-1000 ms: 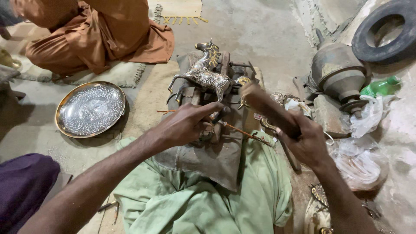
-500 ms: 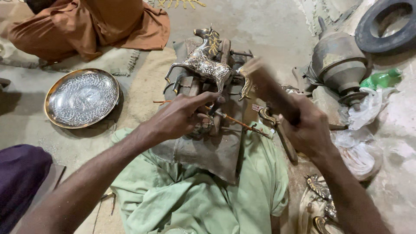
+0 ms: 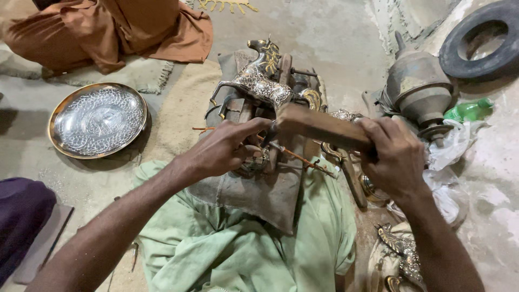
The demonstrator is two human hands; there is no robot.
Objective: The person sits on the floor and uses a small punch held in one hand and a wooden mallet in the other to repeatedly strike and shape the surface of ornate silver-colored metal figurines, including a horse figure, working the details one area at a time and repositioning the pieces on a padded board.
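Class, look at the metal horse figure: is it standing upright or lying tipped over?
Upright. The horse figure has its legs pointing down, head raised, above the work block.

Right hand [image 3: 397,157] grips wooden mallet [image 3: 319,125] (head at chisel); left hand [image 3: 224,148] steadies chisel [image 3: 270,141].

Bare forearms, pale green clothing.
No sleeves below the elbows on left hand [image 3: 224,151] or right hand [image 3: 394,159]; loose, creased light green cloth [image 3: 216,243] covering the lap.

One head camera looks steeply down, close over the lap. It faces forward across the floor [image 3: 335,32].
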